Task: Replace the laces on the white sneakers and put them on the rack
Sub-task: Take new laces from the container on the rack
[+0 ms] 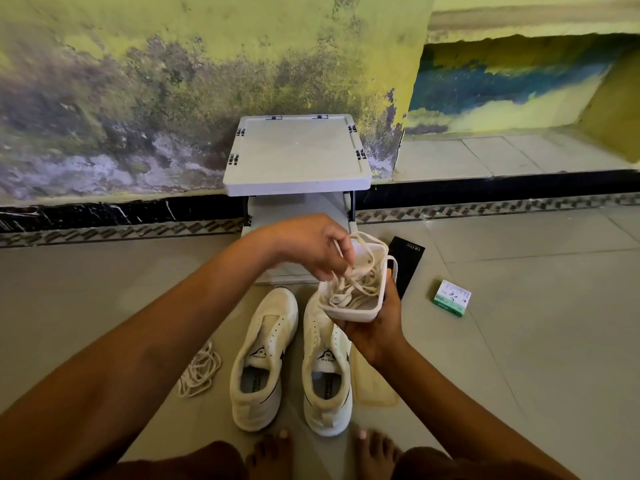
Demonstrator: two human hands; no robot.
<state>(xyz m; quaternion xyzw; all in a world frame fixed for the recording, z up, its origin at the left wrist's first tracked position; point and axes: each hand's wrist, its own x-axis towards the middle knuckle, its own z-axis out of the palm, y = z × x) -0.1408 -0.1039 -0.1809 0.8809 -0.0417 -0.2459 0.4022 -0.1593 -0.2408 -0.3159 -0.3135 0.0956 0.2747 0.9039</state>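
Frame centre: right hand [375,327] grips a white tub [349,299] from below, full of cream laces [353,282]; left hand [311,247] pinches into those laces from above. Both white sneakers [294,358], unlaced, sit side by side on the floor at lower centre, tongues reading "SPEED". Loose lace [200,370] lies left of them. Rack [298,154] at upper centre against the wall. Black box [407,261] w/ "iQOO" text and a green carton [452,297], print too small to read, at right.

Left hand [311,245] fingers curled downward, right hand [377,327] cupped upward
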